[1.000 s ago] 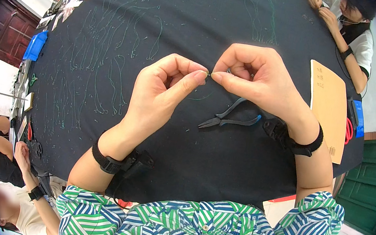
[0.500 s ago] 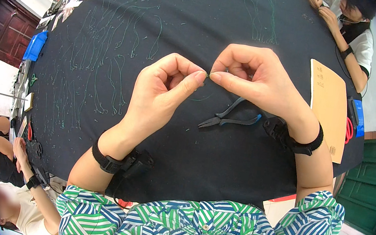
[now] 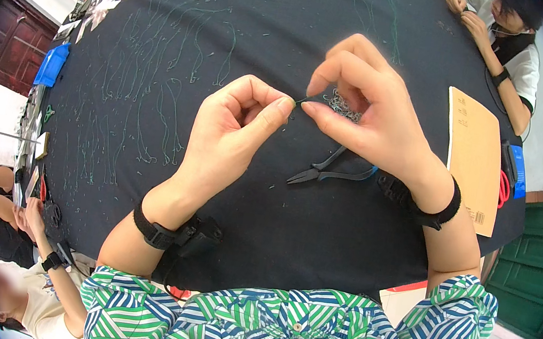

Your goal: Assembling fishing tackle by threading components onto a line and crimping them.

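Observation:
My left hand (image 3: 242,107) is closed in a pinch over the middle of the black cloth. A bit of thin green thread (image 3: 298,104) shows at its thumb and fingertip; whatever else the pinch covers is too small to make out. Close beside it, my right hand (image 3: 373,104) has its thumb and fingers apart, the thumb tip right by the thread. Behind the right fingers lies a heap of small silvery metal pieces, like hooks (image 3: 343,105), partly hidden. Below the hands rest pliers (image 3: 312,175) with dark blue-grey handles, one handle partly behind my right wrist.
Many green threads (image 3: 168,121) with small ends lie across the black tablecloth (image 3: 316,244). At right are a tan notebook (image 3: 475,162), red-handled scissors (image 3: 504,190) and a blue box (image 3: 518,173). A blue tray (image 3: 52,65) stands far left. Other people sit around the table.
My right fingers have spread and lifted away from the pinch, uncovering the metal heap behind them. My left hand has stayed nearly in place.

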The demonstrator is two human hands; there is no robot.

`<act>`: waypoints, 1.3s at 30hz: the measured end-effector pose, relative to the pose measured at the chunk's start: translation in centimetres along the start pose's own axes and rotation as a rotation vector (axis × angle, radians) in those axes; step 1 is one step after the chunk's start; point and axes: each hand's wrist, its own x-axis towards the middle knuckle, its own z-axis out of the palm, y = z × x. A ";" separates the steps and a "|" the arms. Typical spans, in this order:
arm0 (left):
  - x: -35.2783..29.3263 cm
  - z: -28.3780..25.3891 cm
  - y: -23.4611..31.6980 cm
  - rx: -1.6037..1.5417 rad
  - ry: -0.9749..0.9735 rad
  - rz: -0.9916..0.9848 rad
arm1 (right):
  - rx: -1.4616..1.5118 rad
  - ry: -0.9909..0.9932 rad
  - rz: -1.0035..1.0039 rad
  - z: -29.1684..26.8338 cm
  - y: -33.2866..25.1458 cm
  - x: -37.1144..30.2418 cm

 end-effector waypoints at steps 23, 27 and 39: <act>0.1 0.1 0.1 0.072 0.042 0.090 | 0.153 -0.199 0.351 0.2 -1.2 -0.2; 0.1 -0.1 0.2 0.083 0.035 0.084 | 0.168 -0.157 0.297 0.2 -0.8 -0.4; 0.1 -0.2 0.2 0.213 0.019 0.060 | 0.149 -0.192 0.356 -0.6 -0.9 0.0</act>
